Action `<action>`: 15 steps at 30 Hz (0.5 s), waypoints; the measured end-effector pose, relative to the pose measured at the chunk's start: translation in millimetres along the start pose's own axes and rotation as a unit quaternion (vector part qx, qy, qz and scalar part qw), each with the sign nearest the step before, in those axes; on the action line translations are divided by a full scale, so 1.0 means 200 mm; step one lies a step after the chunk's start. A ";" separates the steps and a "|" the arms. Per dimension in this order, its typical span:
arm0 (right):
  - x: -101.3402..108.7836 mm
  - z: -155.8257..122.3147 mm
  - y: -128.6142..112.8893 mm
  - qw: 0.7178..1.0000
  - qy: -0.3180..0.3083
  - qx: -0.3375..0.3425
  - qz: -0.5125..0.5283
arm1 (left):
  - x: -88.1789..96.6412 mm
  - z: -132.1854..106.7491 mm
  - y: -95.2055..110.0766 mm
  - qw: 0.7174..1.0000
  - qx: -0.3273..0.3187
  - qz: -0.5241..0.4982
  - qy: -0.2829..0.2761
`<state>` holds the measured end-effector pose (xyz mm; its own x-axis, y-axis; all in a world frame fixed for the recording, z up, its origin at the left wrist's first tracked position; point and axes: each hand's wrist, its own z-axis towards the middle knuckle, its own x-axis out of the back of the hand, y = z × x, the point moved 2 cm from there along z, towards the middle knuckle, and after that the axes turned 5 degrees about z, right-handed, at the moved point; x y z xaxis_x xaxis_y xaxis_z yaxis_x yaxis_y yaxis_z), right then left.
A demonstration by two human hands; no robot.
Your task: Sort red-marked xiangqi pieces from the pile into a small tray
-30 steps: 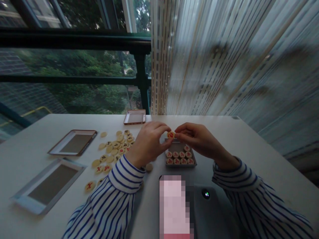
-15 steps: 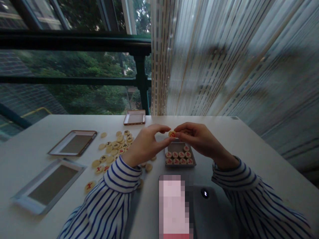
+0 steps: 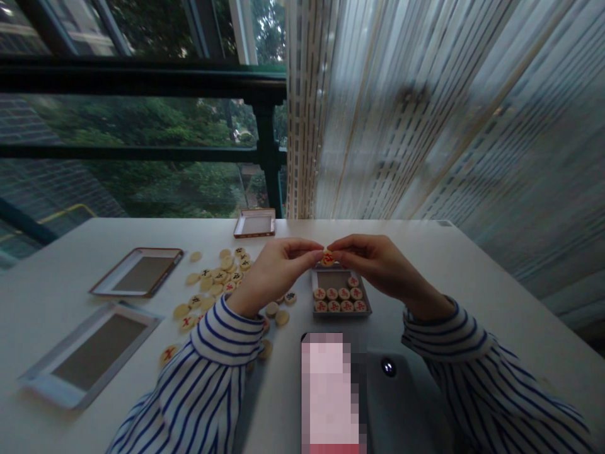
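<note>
Between my two hands, a round Chinese chess piece (image 3: 328, 257) with a red character is held up above the far edge of a small box (image 3: 370, 311). My left hand (image 3: 278, 268) pinches its left side with thumb and fingertips. The thumb and fingers of my right hand (image 3: 373, 261) grip its right side. Inside the box, red-marked chess pieces (image 3: 345, 294) stand in two rows at the near side, with one more behind them on the right. Loose pieces (image 3: 220, 275), some with black or red characters and some blank side up, lie scattered left of and partly behind my left forearm.
Two box parts, a brown-edged tray (image 3: 97, 291) and a pale tray (image 3: 80, 398), lie at the left. A smaller tray (image 3: 255, 234) stands at the table's far edge. A phone with a blurred screen (image 3: 328, 391) and a dark device (image 3: 401, 403) lie close in front.
My left thumb and fingers have closed onto the piece, which my right hand was holding alone. The piece has turned slightly. The box has not moved.
</note>
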<state>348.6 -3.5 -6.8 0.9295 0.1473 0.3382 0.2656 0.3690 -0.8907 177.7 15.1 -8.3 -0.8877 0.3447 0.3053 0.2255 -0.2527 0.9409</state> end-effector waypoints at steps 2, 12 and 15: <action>0.00 0.00 0.00 1.000 -0.005 0.005 0.000 | 0.00 0.00 0.00 1.000 0.007 -0.007 0.004; 0.00 0.00 0.01 1.000 0.019 -0.012 -0.008 | -0.01 0.00 -0.01 0.999 0.029 -0.034 0.024; 0.00 0.00 0.02 0.999 0.022 -0.025 0.010 | 0.00 0.00 -0.03 0.997 0.030 -0.054 0.045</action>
<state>350.2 -2.7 -10.4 0.9448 0.1123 0.3079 0.2588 0.3205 -0.9112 177.7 17.1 -13.9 -0.9400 0.2835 0.1900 0.1480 -0.1630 0.9755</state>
